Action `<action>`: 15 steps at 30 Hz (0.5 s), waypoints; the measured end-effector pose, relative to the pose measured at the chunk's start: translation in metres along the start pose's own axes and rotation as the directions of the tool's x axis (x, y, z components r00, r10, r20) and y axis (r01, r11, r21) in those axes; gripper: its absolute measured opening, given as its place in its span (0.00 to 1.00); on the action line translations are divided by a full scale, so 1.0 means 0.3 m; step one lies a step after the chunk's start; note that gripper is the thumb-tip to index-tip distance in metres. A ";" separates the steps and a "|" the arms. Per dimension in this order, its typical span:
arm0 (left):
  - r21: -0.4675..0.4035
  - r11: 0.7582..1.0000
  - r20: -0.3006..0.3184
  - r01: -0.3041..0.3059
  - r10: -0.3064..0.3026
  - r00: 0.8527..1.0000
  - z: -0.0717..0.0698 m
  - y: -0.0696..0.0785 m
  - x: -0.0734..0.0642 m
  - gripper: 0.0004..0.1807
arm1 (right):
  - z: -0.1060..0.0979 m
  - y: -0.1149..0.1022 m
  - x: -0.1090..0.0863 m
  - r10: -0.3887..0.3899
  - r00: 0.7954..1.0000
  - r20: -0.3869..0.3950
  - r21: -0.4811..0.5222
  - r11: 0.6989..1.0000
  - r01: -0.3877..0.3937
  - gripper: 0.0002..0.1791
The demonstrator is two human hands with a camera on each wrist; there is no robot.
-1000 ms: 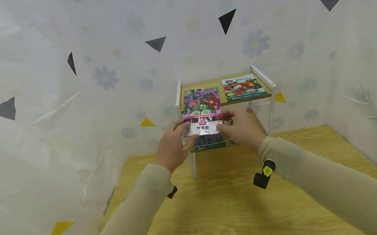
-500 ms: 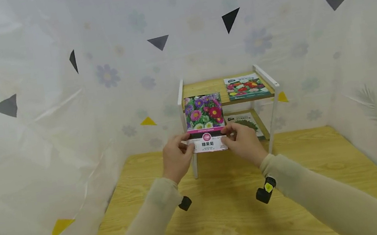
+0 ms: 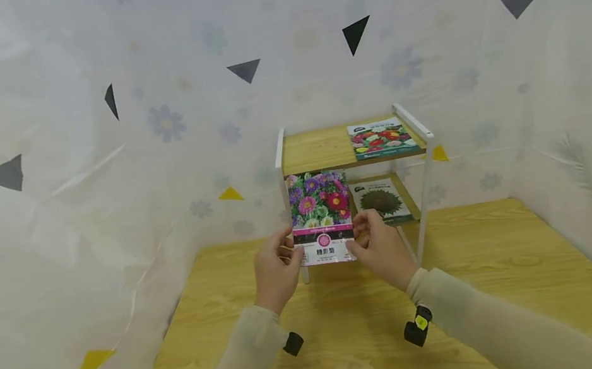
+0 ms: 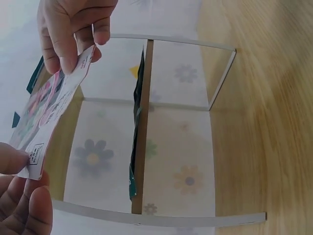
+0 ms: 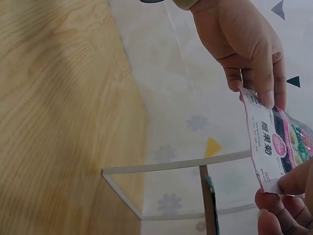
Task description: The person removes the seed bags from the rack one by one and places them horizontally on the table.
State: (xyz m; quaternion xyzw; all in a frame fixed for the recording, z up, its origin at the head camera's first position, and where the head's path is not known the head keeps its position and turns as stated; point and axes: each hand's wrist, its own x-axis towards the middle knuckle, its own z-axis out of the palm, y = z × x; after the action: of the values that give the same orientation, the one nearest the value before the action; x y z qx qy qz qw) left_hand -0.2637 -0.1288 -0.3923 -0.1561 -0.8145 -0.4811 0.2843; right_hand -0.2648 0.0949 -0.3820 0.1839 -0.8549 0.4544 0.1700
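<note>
Between both hands is a flower seed packet with pink, purple and red blooms above a white label. My left hand pinches its lower left edge between thumb and fingers. At the lower right edge my right hand does the same. The packet stands nearly upright in front of the two-tier shelf, hiding the left part of its lower tier. In the left wrist view the packet is seen nearly edge-on. Its label faces the camera in the right wrist view, with the fingers of both hands on its sides.
Another seed packet lies on the right of the top tier. One with a dark round flower lies on the lower tier. White frame legs stand on the wooden table. Patterned sheeting surrounds the table.
Both hands have brought the seed packet down and back from the top tier's left side. The packet now stands more upright, and the lower-tier packet on the right shows more.
</note>
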 end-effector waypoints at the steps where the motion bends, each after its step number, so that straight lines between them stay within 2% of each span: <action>1: -0.001 1.000 -0.001 -0.002 0.002 1.000 -0.004 -0.005 -0.012 0.21 | 0.010 0.005 -0.008 0.008 1.000 0.008 0.021 1.000 -0.009 0.24; 4: -0.008 1.000 -0.006 -0.003 0.003 1.000 -0.014 -0.024 -0.045 0.20 | 0.041 0.012 -0.030 0.041 0.999 0.035 0.068 0.997 -0.043 0.27; 8: 0.002 1.000 -0.005 0.012 -0.012 1.000 -0.029 -0.050 -0.085 0.19 | 0.091 0.027 -0.057 0.056 0.998 0.042 0.090 0.994 -0.059 0.26; 15: 0.051 0.997 -0.031 0.054 -0.052 0.998 -0.068 -0.098 -0.162 0.14 | 0.192 0.063 -0.105 0.028 0.997 0.076 0.131 0.991 -0.038 0.22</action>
State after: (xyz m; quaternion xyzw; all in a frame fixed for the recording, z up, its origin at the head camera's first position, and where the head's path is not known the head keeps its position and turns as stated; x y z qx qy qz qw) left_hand -0.2343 -0.1601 -0.4348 -0.1198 -0.8264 -0.4692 0.2874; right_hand -0.2531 0.0614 -0.4405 0.1974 -0.8314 0.5058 0.1181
